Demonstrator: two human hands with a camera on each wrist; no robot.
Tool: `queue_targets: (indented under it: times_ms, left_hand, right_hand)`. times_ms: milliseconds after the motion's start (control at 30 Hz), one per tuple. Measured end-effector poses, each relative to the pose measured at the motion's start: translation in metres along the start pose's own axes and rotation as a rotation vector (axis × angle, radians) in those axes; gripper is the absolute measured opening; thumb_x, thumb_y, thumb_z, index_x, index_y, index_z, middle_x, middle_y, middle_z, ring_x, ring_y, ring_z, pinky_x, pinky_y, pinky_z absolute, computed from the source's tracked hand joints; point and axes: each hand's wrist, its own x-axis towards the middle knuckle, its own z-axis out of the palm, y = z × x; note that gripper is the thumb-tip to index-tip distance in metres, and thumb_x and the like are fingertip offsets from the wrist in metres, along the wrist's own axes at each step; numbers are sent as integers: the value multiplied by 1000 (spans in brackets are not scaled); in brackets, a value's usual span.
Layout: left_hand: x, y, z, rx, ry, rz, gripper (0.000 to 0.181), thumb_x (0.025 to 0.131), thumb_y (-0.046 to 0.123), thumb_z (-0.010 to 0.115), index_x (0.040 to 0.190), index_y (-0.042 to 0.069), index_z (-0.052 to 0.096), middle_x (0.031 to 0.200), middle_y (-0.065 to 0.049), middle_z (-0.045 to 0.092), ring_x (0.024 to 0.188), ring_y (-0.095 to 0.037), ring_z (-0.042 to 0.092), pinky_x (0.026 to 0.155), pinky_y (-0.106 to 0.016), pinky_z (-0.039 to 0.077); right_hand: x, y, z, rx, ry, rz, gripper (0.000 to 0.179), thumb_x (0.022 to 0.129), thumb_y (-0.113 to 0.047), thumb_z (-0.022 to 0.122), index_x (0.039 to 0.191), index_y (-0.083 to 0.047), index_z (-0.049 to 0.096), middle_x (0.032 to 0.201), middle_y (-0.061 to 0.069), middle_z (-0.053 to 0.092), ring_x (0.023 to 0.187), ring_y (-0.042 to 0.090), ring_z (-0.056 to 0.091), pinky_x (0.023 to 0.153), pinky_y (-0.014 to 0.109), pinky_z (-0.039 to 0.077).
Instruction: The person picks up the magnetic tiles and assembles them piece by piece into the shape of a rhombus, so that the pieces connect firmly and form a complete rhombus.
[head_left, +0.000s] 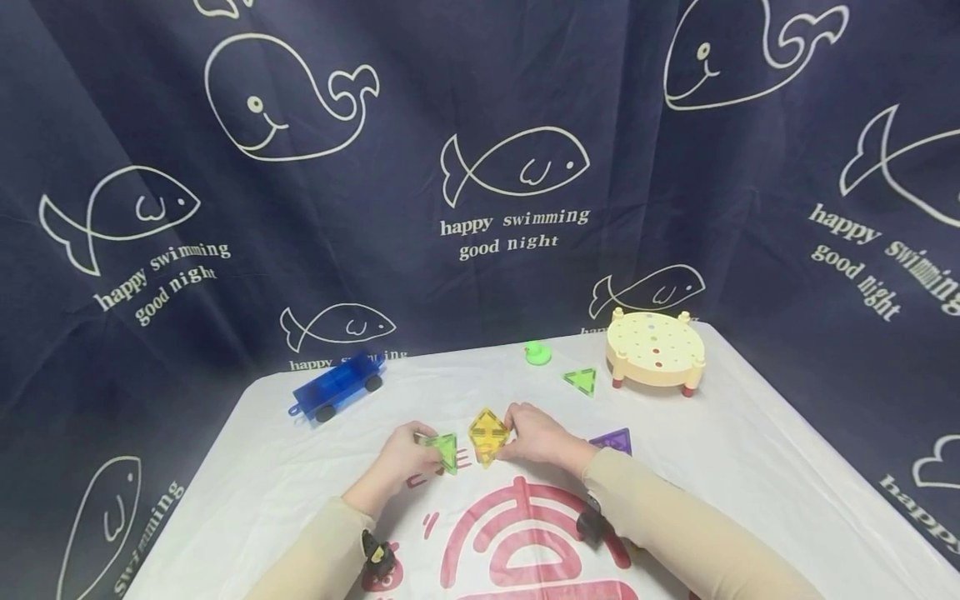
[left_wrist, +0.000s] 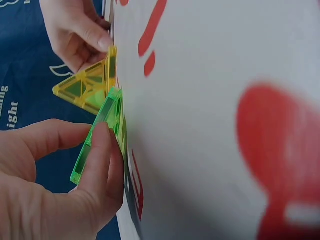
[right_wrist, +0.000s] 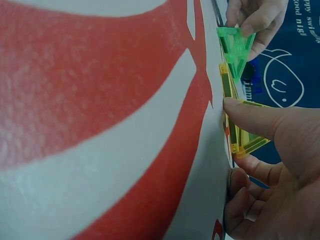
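My left hand [head_left: 408, 454] pinches a green translucent triangular magnetic tile [head_left: 447, 452] between thumb and fingers, tilted up just over the tabletop. To its right, my right hand [head_left: 536, 433] grips a pair of yellow triangular magnetic tiles [head_left: 487, 435]. In the left wrist view one yellow tile [left_wrist: 82, 90] stands up while the other lies nearly flat along the table, their edges meeting. Seen from the right wrist, my thumb [right_wrist: 250, 116] presses on the yellow pieces, and the green tile [right_wrist: 236, 49] is close beyond them.
A blue wheeled car base [head_left: 337, 386] stands at the back left. Farther back are a green toy duck [head_left: 537, 353], another green triangle tile [head_left: 582, 382] and a cream round pegged stand [head_left: 655, 350]. A purple tile [head_left: 617, 440] lies behind my right forearm on the white table [head_left: 247, 467].
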Motion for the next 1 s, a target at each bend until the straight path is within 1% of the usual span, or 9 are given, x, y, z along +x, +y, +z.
queue_targets:
  times_ms: [167, 400, 533, 633, 800, 900, 1000]
  left_hand:
    - [2, -2, 6, -44, -18, 1, 45, 71, -6, 66, 115, -12, 58, 92, -19, 64, 73, -26, 72, 66, -36, 62]
    - [7, 0, 16, -56, -39, 10, 39, 75, -5, 67, 113, -11, 59, 95, -19, 66, 76, -23, 71, 67, -36, 62]
    - [8, 2, 20, -73, -43, 7, 40, 78, -4, 69, 116, -11, 59, 98, -17, 66, 77, -22, 71, 66, -35, 60]
    - [9, 1, 21, -63, -51, 20, 44, 80, -1, 72, 121, -11, 59, 98, -15, 67, 74, -21, 69, 63, -34, 58]
    - [11, 1, 21, -34, -75, 67, 47, 81, 3, 76, 124, -8, 60, 98, -11, 67, 68, -17, 64, 56, -30, 53]
    - [12, 2, 21, -6, -87, 95, 48, 82, 4, 76, 126, -6, 60, 102, -11, 65, 68, -16, 63, 53, -28, 51]
    - [13, 3, 22, 24, -96, 108, 50, 82, 6, 77, 128, -4, 60, 108, -12, 64, 68, -16, 63, 50, -28, 51]
  right_hand:
    - [-1, -4, 0, -7, 4, 8, 43, 76, -28, 90, 94, -10, 55, 86, 1, 51, 78, 17, 48, 77, 35, 49]
    - [-2, -4, -1, -9, 26, -12, 42, 77, -28, 90, 92, -9, 56, 83, 0, 49, 75, 16, 47, 71, 34, 47]
    - [-2, -3, -1, -4, 28, -14, 41, 77, -28, 90, 91, -9, 56, 83, 0, 49, 75, 15, 47, 69, 33, 46]
    - [-3, -3, 0, 1, 23, -8, 40, 78, -27, 90, 91, -10, 56, 82, 1, 49, 75, 16, 47, 69, 33, 46]
    - [-2, -1, 2, 9, 18, -3, 39, 78, -26, 89, 92, -10, 56, 83, 1, 49, 75, 16, 47, 68, 32, 46]
    - [-2, 0, 3, 16, 16, -3, 38, 78, -26, 89, 92, -10, 57, 84, 1, 49, 75, 16, 48, 68, 32, 46]
    - [-3, 0, 3, 22, 12, -9, 37, 79, -25, 88, 93, -10, 57, 85, 2, 49, 75, 16, 49, 69, 33, 47]
